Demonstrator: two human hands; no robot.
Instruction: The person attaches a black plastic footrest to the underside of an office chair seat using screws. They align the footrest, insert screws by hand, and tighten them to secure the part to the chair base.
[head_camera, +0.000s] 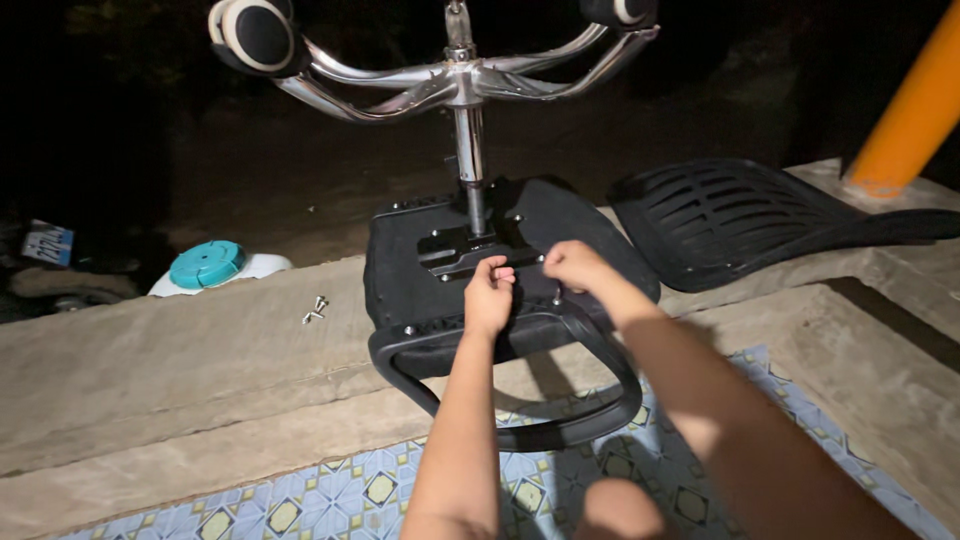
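An office chair lies upside down on a concrete ledge: black seat underside (400, 270), metal mounting plate (462, 250), chrome gas column (468, 150) and chrome star base (450, 82) with castor wheels (255, 35) pointing up. A black armrest loop (590, 415) hangs over the ledge toward me. My left hand (489, 295) is closed on the near edge of the mounting plate. My right hand (573, 264) is a fist at the plate's right side, fingers pinched against the seat. Whether either hand holds a screw or tool is hidden.
Two or three loose screws (315, 310) lie on the ledge (150, 360) left of the seat. A black slatted chair back (730, 215) rests at the right, near an orange post (915, 110). A white container with a teal lid (207, 265) sits behind the ledge. Patterned tiles (300, 500) lie below.
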